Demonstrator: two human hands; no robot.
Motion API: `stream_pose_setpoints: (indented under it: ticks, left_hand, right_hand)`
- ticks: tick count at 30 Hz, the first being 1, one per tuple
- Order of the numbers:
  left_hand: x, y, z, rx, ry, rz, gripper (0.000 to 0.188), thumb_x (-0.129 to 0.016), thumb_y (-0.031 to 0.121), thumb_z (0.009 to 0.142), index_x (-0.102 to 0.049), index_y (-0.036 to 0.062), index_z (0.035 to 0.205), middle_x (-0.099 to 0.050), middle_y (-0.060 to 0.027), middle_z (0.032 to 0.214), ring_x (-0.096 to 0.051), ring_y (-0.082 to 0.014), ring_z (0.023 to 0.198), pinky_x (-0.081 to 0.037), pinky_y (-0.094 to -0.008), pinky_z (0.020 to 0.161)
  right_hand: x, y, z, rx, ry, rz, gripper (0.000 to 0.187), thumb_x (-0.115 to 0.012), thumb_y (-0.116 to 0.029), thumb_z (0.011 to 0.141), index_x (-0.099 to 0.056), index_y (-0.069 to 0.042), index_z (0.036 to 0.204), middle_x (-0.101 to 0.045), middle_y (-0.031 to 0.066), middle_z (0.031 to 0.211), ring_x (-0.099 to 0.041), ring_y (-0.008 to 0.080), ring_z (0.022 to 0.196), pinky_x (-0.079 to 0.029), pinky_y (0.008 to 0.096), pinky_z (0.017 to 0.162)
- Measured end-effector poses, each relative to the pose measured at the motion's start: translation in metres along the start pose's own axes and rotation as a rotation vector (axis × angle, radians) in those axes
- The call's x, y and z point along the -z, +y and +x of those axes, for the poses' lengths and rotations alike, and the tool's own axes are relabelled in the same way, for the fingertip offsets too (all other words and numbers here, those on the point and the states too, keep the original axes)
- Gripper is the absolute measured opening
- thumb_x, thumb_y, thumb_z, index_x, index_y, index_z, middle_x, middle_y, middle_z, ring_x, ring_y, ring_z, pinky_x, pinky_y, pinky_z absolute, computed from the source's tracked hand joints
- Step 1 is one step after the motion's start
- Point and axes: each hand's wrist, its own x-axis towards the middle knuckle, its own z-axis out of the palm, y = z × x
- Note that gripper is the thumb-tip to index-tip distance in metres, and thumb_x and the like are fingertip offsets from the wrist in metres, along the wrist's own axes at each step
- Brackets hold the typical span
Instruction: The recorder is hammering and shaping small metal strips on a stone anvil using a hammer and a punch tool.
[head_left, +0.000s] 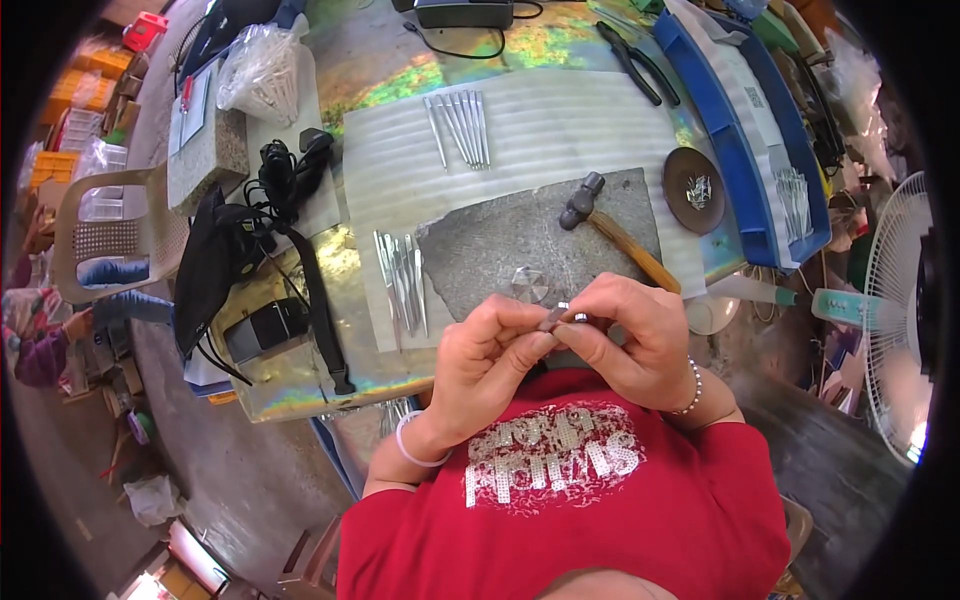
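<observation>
Pinched together by the fingers of the left hand (485,365) and right hand (635,335), a small metal piece (553,318) seems unfinished, while slim rods (419,285) left of the fingers and farther rods (477,148) beyond are done or waiting, I cannot tell which

Before the hands (635,345) lies a slab (480,245) — hammer (622,242) mostly on it, dish (688,168) and tray (733,150) to the right.

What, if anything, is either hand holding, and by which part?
Left hand and right hand pinch a small metallic-looking piece; which part they grip is too small to tell.
</observation>
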Motion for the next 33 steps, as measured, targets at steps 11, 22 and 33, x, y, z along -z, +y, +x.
stream_pose_setpoints:
  ticks: [11,22,33]
  left_hand:
    - [0.0039,-0.0019,0.0035,-0.092,-0.064,0.126,0.013,-0.058,-0.006,0.087,-0.057,-0.0041,0.1,-0.066,-0.0074,0.089,-0.063,-0.0092,0.083,-0.052,-0.0208,0.07]
    - [0.002,-0.0025,0.0039,-0.109,-0.056,0.055,0.01,-0.058,-0.004,0.088,-0.056,-0.0049,0.098,-0.067,-0.0091,0.085,-0.065,-0.0106,0.081,-0.052,-0.0204,0.067]
    - [0.0051,-0.0016,0.0016,0.155,-0.121,-0.027,0.008,-0.055,0.003,0.092,-0.05,-0.0038,0.094,-0.068,-0.0121,0.084,-0.065,-0.0113,0.079,-0.054,-0.0242,0.069]
  right_hand:
    - [0.0003,0.0052,0.0013,0.071,0.021,-0.041,0.013,-0.069,-0.003,0.08,-0.061,0.0,0.09,-0.063,0.0082,0.071,-0.06,0.013,0.056,-0.044,0.0225,0.049]
    - [-0.0006,0.0011,0.0022,0.025,0.007,-0.042,0.012,-0.069,-0.003,0.081,-0.061,0.0,0.09,-0.063,0.0075,0.069,-0.06,0.0118,0.054,-0.044,0.0218,0.048]
    - [-0.0021,0.0004,0.0037,-0.47,-0.056,0.306,0.013,-0.063,-0.005,0.086,-0.053,0.001,0.08,-0.06,0.0038,0.062,-0.06,0.0066,0.054,-0.045,0.019,0.046]
